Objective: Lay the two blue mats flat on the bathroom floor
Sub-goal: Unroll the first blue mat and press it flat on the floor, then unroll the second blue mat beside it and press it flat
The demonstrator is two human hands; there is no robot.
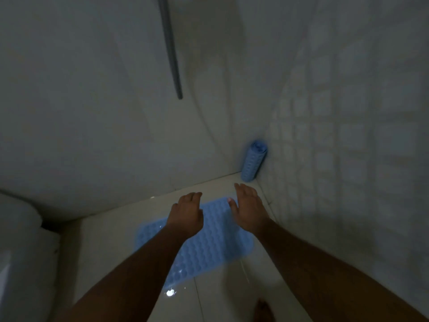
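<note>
dimness fills this bathroom corner. one flat blue mat [209, 247] with a bumpy, bubble-like surface lies spread on the glossy pale floor [104, 231] in the lower middle of the frame, its long side running diagonally from lower left to upper right. a second, rolled blue mat [254, 161] stands on end in the corner right of centre, leaning against the tiled wall [348, 159], well apart from the flat one. both bare forearms reach in from the bottom edge. the left hand [186, 212] hangs over the far left part of the flat mat, fingers loosely bent downward and holding nothing. the right hand [248, 205] is spread above the mat's far corner, fingers straight, thumb out, gripping nothing. whether either hand touches the mat cannot be told. a grey pipe [171, 54] hangs down the wall at upper centre. a white rounded fixture [21, 252] fills the lower left, and a bare foot [263, 310] shows at the bottom edge.
</note>
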